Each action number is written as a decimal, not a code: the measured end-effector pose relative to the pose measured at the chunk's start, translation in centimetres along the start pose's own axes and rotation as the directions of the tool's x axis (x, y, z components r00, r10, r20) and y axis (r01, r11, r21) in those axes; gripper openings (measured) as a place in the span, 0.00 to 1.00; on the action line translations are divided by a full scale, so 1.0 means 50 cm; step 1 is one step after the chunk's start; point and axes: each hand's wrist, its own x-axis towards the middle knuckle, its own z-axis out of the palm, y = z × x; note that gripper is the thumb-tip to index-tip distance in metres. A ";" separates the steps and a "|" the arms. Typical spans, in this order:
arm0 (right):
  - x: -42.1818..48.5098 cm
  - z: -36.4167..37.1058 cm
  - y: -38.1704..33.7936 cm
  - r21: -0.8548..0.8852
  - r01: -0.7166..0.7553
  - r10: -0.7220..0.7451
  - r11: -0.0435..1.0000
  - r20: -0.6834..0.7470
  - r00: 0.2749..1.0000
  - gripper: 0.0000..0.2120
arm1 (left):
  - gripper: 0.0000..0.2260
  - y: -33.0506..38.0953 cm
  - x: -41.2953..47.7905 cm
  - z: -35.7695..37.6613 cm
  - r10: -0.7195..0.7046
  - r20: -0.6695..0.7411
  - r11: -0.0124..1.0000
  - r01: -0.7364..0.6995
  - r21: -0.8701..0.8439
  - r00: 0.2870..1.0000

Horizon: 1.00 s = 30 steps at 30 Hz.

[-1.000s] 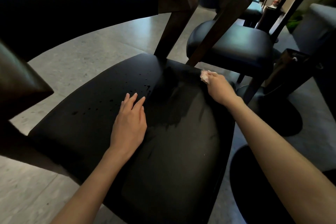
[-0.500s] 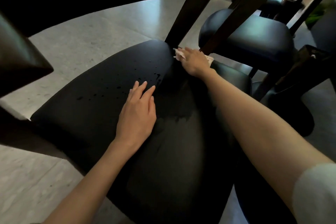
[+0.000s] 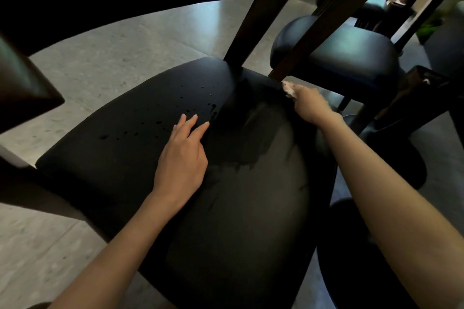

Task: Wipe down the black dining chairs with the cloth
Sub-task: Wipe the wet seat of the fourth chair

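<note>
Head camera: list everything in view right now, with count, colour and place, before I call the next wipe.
near chair seat: one, black, centre foreground
droplets: many, dark, seat's far left part
cloth: one, pale, seat's far right edge
back posts: two, dark brown, rising from seat's far edge
second chair seat: one, black, upper right
floor: one, grey speckled, around the chairs
left hand: one, flat on the seat's middle
right hand: one, gripping the cloth

One wide-angle, head-worn view looks forward and down, close over the chair seat (image 3: 246, 221) under the left hand (image 3: 182, 158); the right hand (image 3: 310, 105) lies farther off.
</note>
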 end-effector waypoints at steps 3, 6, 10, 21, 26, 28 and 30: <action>-0.029 -0.010 0.015 -0.035 -0.106 0.107 0.994 0.010 0.994 0.19 | 0.20 0.001 -0.001 0.000 -0.008 0.004 1.000 0.008 0.011 1.000; -0.031 -0.018 -0.010 -0.010 -0.072 0.071 0.997 -0.078 0.994 0.16 | 0.20 0.002 0.000 0.001 -0.014 0.010 1.000 0.014 0.015 1.000; 0.016 -0.018 -0.099 0.118 0.154 -0.139 0.981 -0.129 0.982 0.23 | 0.19 0.001 0.001 0.006 -0.004 -0.007 1.000 0.004 0.016 1.000; 0.125 0.021 -0.141 0.133 0.020 -0.029 0.991 0.069 0.997 0.14 | 0.18 -0.002 0.011 0.007 -0.018 -0.033 0.999 0.017 -0.031 0.999; 0.103 0.020 -0.091 0.115 -0.024 0.022 0.993 0.019 1.000 0.13 | 0.19 0.000 0.011 0.008 -0.016 -0.025 1.000 0.017 0.007 1.000; 0.082 0.014 -0.056 0.101 -0.053 0.054 0.994 -0.009 0.999 0.12 | 0.19 0.001 0.010 0.008 -0.016 -0.027 1.000 0.016 0.004 1.000; 0.063 0.012 -0.015 0.105 -0.082 0.085 0.991 -0.021 0.996 0.11 | 0.19 0.002 0.009 0.007 -0.013 -0.026 1.000 0.013 0.002 1.000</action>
